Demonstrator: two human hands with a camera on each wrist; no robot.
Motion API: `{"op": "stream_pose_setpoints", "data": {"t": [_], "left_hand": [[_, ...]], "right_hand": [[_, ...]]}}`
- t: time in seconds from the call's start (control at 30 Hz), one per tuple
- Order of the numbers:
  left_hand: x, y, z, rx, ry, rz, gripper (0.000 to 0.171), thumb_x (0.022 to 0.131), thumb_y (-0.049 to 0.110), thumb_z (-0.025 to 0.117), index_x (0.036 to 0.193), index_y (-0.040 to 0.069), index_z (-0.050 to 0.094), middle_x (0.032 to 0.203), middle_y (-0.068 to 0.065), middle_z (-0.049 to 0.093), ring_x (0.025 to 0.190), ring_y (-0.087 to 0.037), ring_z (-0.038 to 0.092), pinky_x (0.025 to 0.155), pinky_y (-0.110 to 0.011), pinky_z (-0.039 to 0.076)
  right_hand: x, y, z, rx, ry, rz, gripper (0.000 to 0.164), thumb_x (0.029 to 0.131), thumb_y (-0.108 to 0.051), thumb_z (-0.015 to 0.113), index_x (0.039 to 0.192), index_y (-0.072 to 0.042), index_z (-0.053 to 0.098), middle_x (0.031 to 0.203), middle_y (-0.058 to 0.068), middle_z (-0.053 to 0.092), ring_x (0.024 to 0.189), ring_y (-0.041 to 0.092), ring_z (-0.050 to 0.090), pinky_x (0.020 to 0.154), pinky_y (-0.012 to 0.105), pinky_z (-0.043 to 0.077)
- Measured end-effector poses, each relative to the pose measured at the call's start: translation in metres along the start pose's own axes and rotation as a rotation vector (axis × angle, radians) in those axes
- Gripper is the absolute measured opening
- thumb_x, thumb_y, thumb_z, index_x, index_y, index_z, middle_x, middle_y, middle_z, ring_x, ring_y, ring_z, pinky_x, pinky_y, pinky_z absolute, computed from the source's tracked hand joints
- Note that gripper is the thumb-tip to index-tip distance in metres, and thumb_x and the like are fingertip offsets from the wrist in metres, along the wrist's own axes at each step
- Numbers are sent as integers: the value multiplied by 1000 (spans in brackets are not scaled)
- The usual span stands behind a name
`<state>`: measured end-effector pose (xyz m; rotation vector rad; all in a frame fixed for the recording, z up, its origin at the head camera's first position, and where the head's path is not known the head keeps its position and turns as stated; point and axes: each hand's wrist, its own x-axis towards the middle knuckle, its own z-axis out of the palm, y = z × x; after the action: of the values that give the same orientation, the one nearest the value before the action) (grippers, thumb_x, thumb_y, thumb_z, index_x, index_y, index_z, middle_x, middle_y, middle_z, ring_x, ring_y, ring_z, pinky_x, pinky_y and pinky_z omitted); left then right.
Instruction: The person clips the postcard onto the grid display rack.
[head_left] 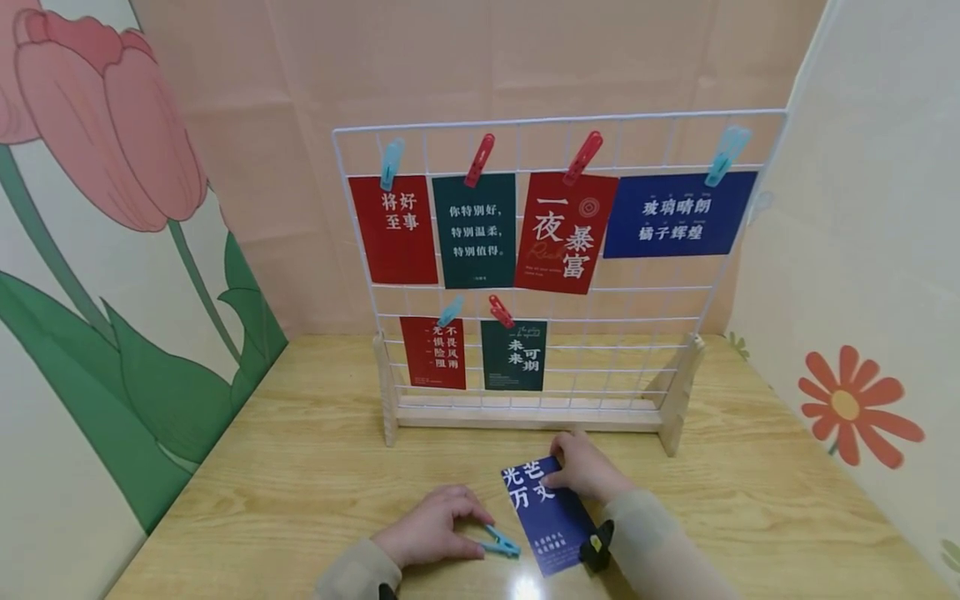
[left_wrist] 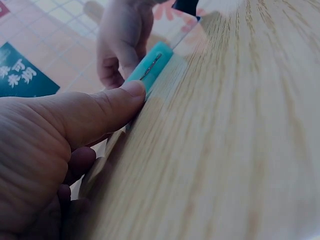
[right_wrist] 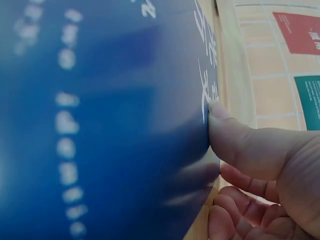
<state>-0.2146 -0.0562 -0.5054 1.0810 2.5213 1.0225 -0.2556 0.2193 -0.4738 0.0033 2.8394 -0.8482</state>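
My left hand (head_left: 438,527) pinches a light blue clothespin (head_left: 501,543) by its handle end, low over the wooden table. In the left wrist view the clothespin (left_wrist: 151,62) shows its metal spring, with the thumb (left_wrist: 112,107) pressed on one arm. My right hand (head_left: 587,468) holds a dark blue card (head_left: 551,521) with white characters by its upper right edge. The right wrist view has the thumb on the face of the card (right_wrist: 120,130) and the other fingers behind its edge. The clothespin's jaws point toward the card's left side.
Behind the hands stands a white wire grid (head_left: 622,321) on a wooden base (head_left: 525,415). Red, green and blue cards hang on it in two rows from red and light blue clothespins. The lower row has a red card (head_left: 433,354) and a green card (head_left: 514,357).
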Motion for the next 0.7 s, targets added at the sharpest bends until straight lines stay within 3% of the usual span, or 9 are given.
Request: {"op": "stream_pose_setpoints", "data": {"t": [0.7], "left_hand": [[-1,1,0,36,17,37,31,78,39,77,107,32,68,104,23,56,104,-1,50,96,-31,38]], "right_hand": [[2,-2,2,105,-10,79,43,72,-11,84,102,-4,55,94,8,57,83,23,54,77,41,48]]}}
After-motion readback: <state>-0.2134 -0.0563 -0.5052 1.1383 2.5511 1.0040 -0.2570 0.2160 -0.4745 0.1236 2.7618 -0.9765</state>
